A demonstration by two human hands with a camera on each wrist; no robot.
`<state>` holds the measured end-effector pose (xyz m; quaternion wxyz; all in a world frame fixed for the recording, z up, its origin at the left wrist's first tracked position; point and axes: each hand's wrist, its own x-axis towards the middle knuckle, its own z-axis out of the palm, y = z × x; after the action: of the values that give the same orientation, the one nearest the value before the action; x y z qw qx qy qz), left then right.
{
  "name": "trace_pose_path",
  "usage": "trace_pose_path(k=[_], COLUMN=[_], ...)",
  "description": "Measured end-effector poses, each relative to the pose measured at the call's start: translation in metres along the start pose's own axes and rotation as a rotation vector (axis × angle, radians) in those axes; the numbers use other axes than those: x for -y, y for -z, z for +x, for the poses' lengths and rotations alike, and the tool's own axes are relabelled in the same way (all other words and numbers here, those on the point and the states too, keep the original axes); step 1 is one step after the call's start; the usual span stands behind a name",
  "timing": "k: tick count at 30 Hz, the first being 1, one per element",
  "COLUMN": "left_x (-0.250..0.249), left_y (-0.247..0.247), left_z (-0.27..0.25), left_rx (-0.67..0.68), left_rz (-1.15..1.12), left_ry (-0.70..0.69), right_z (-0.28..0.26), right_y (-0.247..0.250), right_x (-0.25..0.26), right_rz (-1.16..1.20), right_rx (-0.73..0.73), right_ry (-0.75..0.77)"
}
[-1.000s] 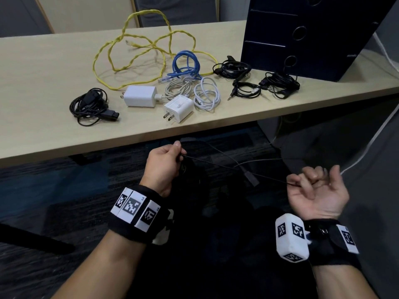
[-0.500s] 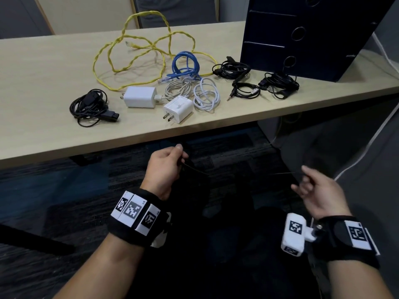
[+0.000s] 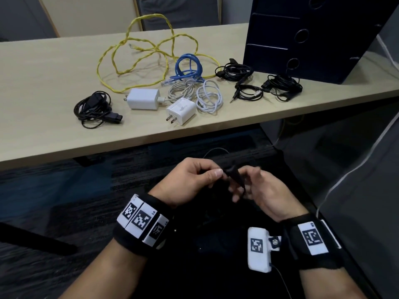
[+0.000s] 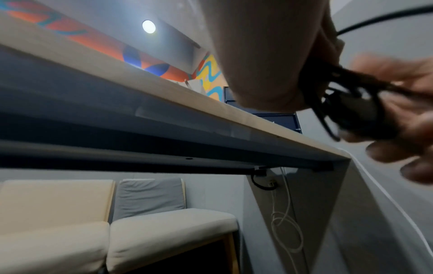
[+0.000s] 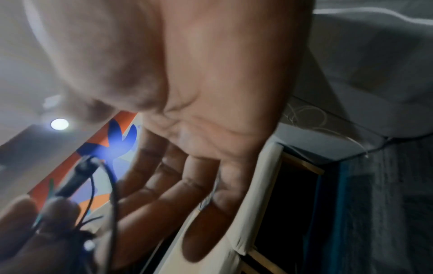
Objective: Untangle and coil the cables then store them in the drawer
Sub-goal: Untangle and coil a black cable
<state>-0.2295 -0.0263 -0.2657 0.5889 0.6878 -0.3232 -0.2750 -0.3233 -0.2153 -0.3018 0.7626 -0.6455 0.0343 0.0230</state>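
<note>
Below the table's front edge my left hand (image 3: pixel 212 172) pinches a thin black cable (image 3: pixel 234 176) between thumb and curled fingers. The cable's loops and plug bunch up between the two hands, and one loop rises toward the table. My right hand (image 3: pixel 243 187) is right next to the left, its fingers nearly straight and lying against the black cable (image 5: pixel 82 174). The left wrist view shows the dark bundle (image 4: pixel 346 107) among the blurred fingers (image 4: pixel 398 152) of the right hand. A dark blue drawer unit (image 3: pixel 302 35) stands on the table at the back right.
On the wooden table (image 3: pixel 43 83) lie a tangled yellow cable (image 3: pixel 133 61), a blue cable (image 3: pixel 190 67), two white chargers (image 3: pixel 142 99) with white cables (image 3: pixel 209 97), and several black cable bundles (image 3: pixel 92 108). Dark carpet is under my hands. A white cord (image 3: pixel 356 167) hangs on the right.
My right hand has swung in from the right to meet the left. The cable stretched between them is now gathered into a bunch at the left hand.
</note>
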Motion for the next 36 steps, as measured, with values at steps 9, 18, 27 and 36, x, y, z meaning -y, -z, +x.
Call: trace_pose_path(k=[9, 18, 27, 36], left_x=[0.006, 0.015, 0.037, 0.002], left_y=[-0.002, 0.004, 0.005, -0.016], left_z=[-0.001, 0.002, 0.014, 0.016], left_rx=[-0.133, -0.234, -0.122, 0.010], left_rz=[-0.210, -0.070, 0.391, 0.367], left_ry=[-0.017, 0.063, 0.207, 0.015], right_z=[-0.009, -0.021, -0.019, -0.018], right_y=[0.022, 0.046, 0.037, 0.016], right_x=[0.008, 0.025, 0.055, 0.074], right_rz=[0.358, 0.365, 0.148, -0.151], right_rx=[-0.204, -0.287, -0.346, -0.259], right_ry=[0.171, 0.255, 0.362, 0.354])
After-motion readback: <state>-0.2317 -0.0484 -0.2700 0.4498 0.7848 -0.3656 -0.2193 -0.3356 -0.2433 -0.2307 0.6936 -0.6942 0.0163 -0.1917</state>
